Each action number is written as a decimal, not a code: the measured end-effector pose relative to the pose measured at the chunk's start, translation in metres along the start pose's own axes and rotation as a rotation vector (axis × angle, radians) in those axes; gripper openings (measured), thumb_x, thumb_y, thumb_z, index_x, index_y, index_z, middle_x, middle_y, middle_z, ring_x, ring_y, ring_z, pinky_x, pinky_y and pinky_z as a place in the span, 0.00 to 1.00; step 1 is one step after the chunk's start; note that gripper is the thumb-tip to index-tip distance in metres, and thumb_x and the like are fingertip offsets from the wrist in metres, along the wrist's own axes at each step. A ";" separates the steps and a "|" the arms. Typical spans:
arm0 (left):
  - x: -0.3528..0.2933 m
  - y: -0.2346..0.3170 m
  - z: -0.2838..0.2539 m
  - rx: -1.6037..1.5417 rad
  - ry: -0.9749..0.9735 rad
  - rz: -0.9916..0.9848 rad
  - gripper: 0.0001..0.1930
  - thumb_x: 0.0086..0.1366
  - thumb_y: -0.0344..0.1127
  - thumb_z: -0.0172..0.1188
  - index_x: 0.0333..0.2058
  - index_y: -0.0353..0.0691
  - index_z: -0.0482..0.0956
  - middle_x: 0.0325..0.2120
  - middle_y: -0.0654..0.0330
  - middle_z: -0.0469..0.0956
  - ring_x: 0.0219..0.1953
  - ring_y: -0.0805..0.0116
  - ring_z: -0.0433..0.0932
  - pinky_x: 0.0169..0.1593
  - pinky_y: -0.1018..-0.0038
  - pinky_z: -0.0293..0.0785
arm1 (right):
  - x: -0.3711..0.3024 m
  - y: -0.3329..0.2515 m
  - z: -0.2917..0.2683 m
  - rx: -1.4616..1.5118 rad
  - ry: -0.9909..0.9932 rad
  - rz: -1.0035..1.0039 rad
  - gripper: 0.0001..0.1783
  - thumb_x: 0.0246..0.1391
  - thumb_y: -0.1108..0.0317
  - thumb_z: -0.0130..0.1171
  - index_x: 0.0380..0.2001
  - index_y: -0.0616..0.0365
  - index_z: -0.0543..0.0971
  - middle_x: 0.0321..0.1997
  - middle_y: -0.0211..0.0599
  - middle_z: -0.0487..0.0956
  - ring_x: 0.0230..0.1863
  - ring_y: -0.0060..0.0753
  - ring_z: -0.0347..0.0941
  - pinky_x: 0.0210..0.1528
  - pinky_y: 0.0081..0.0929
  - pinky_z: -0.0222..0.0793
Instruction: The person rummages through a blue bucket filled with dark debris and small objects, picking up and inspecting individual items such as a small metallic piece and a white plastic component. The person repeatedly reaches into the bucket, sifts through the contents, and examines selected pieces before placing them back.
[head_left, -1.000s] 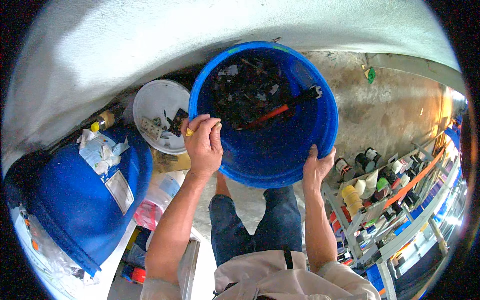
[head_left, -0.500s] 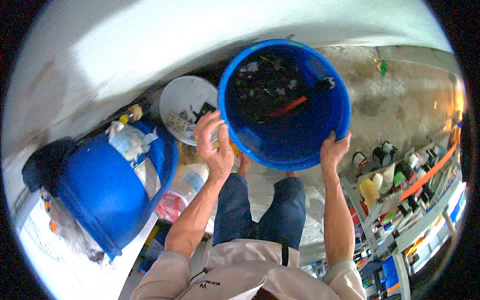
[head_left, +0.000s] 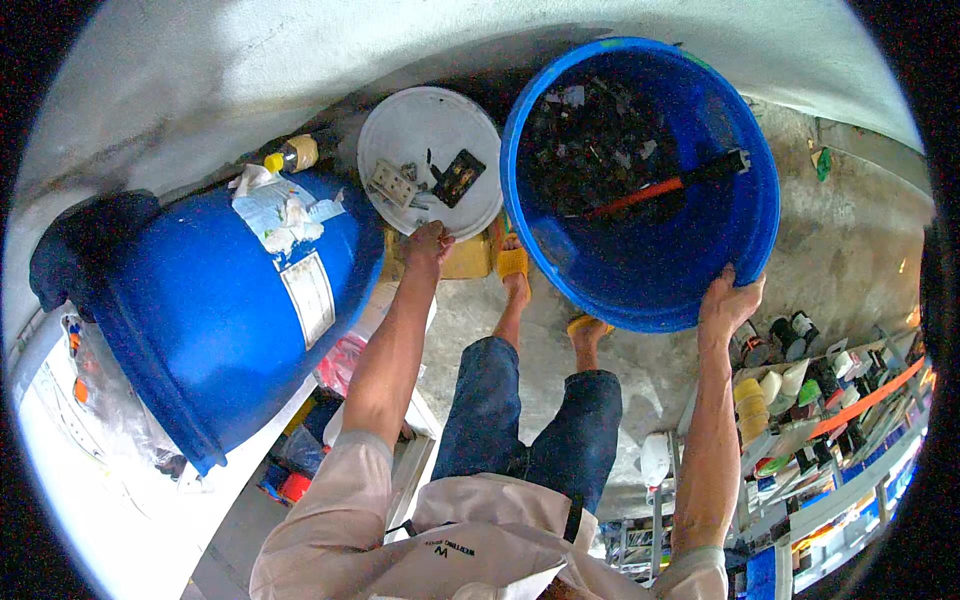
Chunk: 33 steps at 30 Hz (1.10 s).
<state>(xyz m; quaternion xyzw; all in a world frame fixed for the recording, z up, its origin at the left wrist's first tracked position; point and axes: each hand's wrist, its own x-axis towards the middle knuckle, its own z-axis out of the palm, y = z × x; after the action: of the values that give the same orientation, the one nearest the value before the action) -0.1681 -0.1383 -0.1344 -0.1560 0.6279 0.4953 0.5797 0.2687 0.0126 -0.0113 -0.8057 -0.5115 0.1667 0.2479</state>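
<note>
My right hand (head_left: pixel 730 300) is closed on the near right rim of a big round blue tub (head_left: pixel 640 300). Inside, a heap of dark scraps (head_left: pixel 600 140) lies with a red-and-black stick (head_left: pixel 665 186) across it. My left hand (head_left: pixel 428 248) has its fingers curled at the near edge of a white round lid (head_left: pixel 415 115), left of the tub. On that lid rest a black rectangular part (head_left: pixel 460 178), a pale socket-like piece (head_left: pixel 393 184) and small bits. The left fingertips are partly hidden.
A large blue barrel (head_left: pixel 215 310) with torn labels lies on its side at left, a yellow-capped bottle (head_left: pixel 292 155) beyond it. A crowded shelf rack (head_left: pixel 830 430) stands at right. My feet in yellow sandals (head_left: pixel 512 263) are on the concrete floor; a wall runs behind.
My left hand has left the blue tub's rim and come to the white lid's near edge. My right hand stays on the tub. The view has shifted, showing more of the lid.
</note>
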 end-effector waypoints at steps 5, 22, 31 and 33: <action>0.009 0.001 0.025 0.091 0.339 -0.094 0.03 0.63 0.31 0.57 0.32 0.40 0.74 0.22 0.59 0.74 0.19 0.70 0.73 0.17 0.80 0.65 | 0.001 -0.001 -0.002 -0.046 -0.013 0.025 0.13 0.48 0.73 0.56 0.39 0.67 0.73 0.34 0.51 0.78 0.37 0.52 0.74 0.45 0.43 0.67; -0.052 0.081 0.104 0.691 0.129 0.367 0.22 0.63 0.51 0.59 0.46 0.38 0.76 0.34 0.54 0.79 0.30 0.71 0.78 0.34 0.71 0.74 | 0.001 -0.006 -0.003 -0.022 -0.014 0.127 0.13 0.44 0.77 0.55 0.37 0.65 0.72 0.32 0.52 0.77 0.35 0.54 0.74 0.43 0.44 0.68; -0.069 0.087 0.282 1.272 0.103 0.727 0.21 0.57 0.49 0.65 0.35 0.31 0.82 0.30 0.50 0.82 0.31 0.58 0.80 0.37 0.63 0.74 | 0.002 -0.016 -0.004 -0.042 -0.043 0.223 0.18 0.46 0.75 0.58 0.43 0.62 0.71 0.35 0.56 0.79 0.40 0.61 0.76 0.44 0.49 0.69; -0.049 0.085 0.263 1.355 0.088 0.924 0.18 0.57 0.45 0.60 0.32 0.31 0.81 0.28 0.43 0.81 0.34 0.48 0.80 0.40 0.59 0.72 | 0.001 -0.022 -0.006 0.000 -0.061 0.267 0.20 0.46 0.74 0.58 0.45 0.61 0.71 0.38 0.54 0.79 0.41 0.60 0.75 0.46 0.49 0.69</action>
<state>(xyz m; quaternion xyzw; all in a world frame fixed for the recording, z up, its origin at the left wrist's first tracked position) -0.0694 0.0933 -0.0106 0.4828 0.8139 0.1910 0.2608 0.2556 0.0198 0.0060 -0.8612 -0.4070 0.2228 0.2077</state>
